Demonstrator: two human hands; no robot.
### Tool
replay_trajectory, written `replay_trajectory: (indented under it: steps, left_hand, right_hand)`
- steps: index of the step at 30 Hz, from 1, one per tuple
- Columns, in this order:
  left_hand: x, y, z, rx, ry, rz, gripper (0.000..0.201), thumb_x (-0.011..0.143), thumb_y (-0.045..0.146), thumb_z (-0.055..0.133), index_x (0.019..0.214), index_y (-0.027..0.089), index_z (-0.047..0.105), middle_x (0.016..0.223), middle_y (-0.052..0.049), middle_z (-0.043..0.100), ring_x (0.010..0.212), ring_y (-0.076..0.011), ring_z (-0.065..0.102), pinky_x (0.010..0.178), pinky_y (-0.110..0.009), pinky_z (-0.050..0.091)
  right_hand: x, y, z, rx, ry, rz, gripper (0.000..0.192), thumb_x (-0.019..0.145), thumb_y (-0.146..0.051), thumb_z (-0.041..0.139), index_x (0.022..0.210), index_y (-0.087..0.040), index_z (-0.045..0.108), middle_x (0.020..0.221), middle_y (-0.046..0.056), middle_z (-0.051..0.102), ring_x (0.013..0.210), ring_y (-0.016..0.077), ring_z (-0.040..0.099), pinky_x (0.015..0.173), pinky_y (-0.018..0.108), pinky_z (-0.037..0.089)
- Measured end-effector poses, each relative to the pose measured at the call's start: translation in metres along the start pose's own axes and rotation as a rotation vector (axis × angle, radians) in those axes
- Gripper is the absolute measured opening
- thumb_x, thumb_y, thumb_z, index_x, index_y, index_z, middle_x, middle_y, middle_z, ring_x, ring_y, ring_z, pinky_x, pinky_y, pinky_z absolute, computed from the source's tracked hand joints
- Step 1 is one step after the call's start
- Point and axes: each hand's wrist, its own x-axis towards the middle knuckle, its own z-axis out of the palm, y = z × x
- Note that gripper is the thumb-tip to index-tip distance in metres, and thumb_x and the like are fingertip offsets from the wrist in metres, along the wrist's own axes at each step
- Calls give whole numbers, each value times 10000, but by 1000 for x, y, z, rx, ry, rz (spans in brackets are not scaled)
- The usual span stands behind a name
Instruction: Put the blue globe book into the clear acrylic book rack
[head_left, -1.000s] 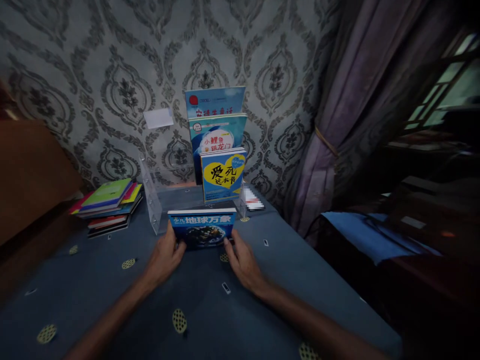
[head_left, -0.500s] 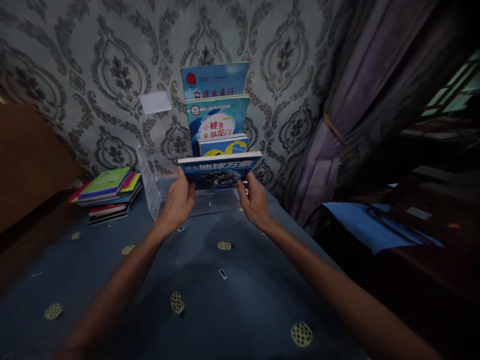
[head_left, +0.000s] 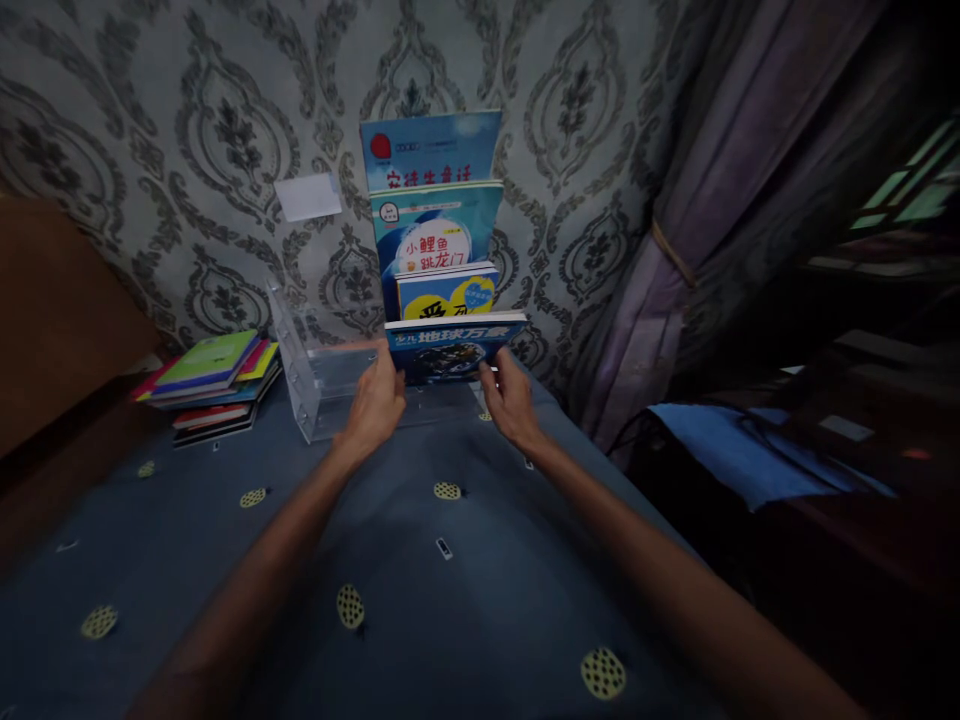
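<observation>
Head view: left hand [head_left: 375, 405] and right hand [head_left: 512, 400] grip blue book [head_left: 450, 347].

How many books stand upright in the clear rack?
4: top rear book, second book, yellow-heart book, and front blue book, held by both hands. Others may be hidden.

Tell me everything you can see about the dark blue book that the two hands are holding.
The dark blue book is a thin, glossy softcover with pale Chinese lettering along its top and a dark picture below it. It stands upright, cover facing the camera, at the front of the clear acrylic rack, ahead of the yellow-and-blue book. The left hand grips its left edge and the right hand its right edge. Its lower part is hidden by the fingers.
</observation>
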Motion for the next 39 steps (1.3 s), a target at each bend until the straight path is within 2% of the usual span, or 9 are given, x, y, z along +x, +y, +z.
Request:
replay_trajectory:
  steps: [10, 19, 24, 27, 31, 36, 39]
  left_hand:
    - [2, -6, 13, 105, 7, 46, 303, 891, 117, 513, 1184, 193, 522, 985, -89, 643, 952, -277, 618, 954, -434, 461]
    - [4, -10, 15, -18, 51, 19, 280, 886, 127, 565, 1151, 218, 553, 944, -53, 653, 902, -254, 629, 941, -393, 458]
    - [9, -17, 20, 109, 25, 32, 280, 909, 129, 510, 1181, 189, 535, 954, -73, 652, 882, -250, 627, 890, -380, 469]
    - [10, -23, 23, 183, 13, 63, 319, 910, 117, 499, 1223, 179, 509, 999, -84, 662, 920, -244, 635, 874, -364, 480]
    - [11, -29, 23, 414, 4, 58, 231, 928, 124, 506, 1156, 158, 516, 1062, -118, 671, 988, -259, 647, 866, -360, 494]
    - [13, -31, 20, 610, -54, -47, 213, 990, 190, 496, 1201, 162, 491, 1027, -113, 707, 989, -263, 687, 843, -341, 504]
    - [13, -32, 20, 636, -93, -86, 193, 1008, 205, 485, 1197, 165, 491, 1011, -101, 724, 985, -257, 701, 832, -323, 503]
  right_hand:
    - [2, 17, 4, 28, -8, 26, 273, 982, -467, 386, 1005, -242, 539, 906, 67, 654, 807, 245, 617, 758, 406, 504]
    - [9, 20, 3, -12, -9, 3, 251, 989, -445, 375, 1001, -244, 524, 928, 66, 653, 784, 230, 611, 749, 387, 502]
    - [10, 32, 7, -78, -2, -1, 235, 990, -414, 373, 1000, -238, 529, 916, 73, 644, 798, 245, 609, 748, 401, 505]
    - [9, 41, 10, -98, 20, -14, 227, 983, -415, 399, 987, -235, 537, 960, 86, 621, 888, 260, 596, 818, 433, 508]
    - [9, 49, 13, -129, 61, -42, 176, 954, -364, 465, 1016, -232, 565, 1015, 94, 592, 932, 262, 581, 830, 443, 526]
    - [8, 50, 17, -141, 110, -44, 292, 899, -282, 512, 1176, -218, 577, 1083, 106, 599, 920, 264, 603, 790, 438, 558]
    - [8, 50, 17, -142, 118, -31, 306, 877, -263, 521, 1166, -205, 600, 1037, 98, 613, 890, 263, 613, 774, 435, 564]
